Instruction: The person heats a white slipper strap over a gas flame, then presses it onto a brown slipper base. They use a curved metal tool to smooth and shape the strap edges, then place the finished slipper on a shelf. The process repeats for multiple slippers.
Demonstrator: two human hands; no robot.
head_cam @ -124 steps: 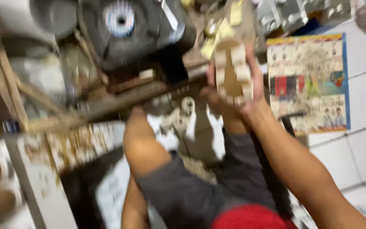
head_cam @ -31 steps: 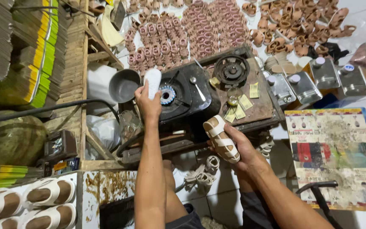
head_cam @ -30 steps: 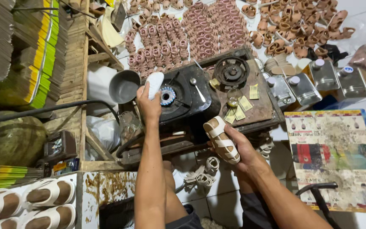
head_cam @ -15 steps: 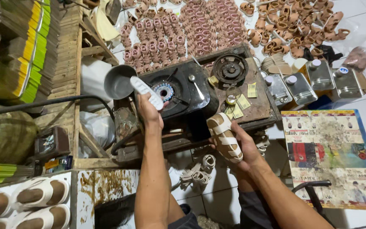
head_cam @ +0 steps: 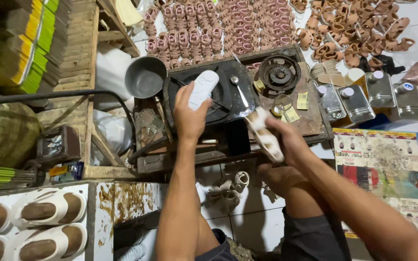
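Your left hand (head_cam: 189,116) grips a white sole (head_cam: 202,89) over the stove (head_cam: 228,104). Your right hand (head_cam: 289,140) fingers close around a sandal (head_cam: 264,134).

Printed paper, tins and card stacks around the black stove (head_cam: 209,96)

Right of the stove, a blue-edged printed poster (head_cam: 388,174) with red and yellow panels lies flat on the tiles. Above it, beyond the stove's right end, three rectangular silver tins (head_cam: 371,92) with round caps stand side by side. Far left of the stove, flat cardboard packs (head_cam: 30,43) with green and yellow edges are stacked.
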